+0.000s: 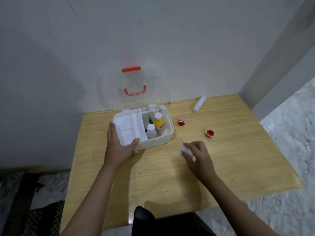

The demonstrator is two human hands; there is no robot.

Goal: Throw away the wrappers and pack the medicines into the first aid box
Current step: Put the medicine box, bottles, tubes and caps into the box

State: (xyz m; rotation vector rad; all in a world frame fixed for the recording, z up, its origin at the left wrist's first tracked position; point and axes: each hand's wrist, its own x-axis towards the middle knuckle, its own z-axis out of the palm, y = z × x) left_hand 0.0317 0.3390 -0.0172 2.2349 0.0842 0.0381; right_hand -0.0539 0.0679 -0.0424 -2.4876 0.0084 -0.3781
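Both bare arms reach forward, hands apart.
The left hand (117,145) lies flat and open, thumb spread to the right, fingers pointing away. The right hand (197,155) hangs lower, knuckles up, its fingers curled shut around something small and white.

One first aid box (167,133); two red tape rolls (181,122) (210,133); one white tube (199,104); two capped bottles (158,123) (151,132) inside; two hands (117,145) (199,159)

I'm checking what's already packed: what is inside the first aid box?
The first aid box holds a yellow bottle, a clear bottle, something green and small white items at the back. A white tray hides whatever lies beneath.
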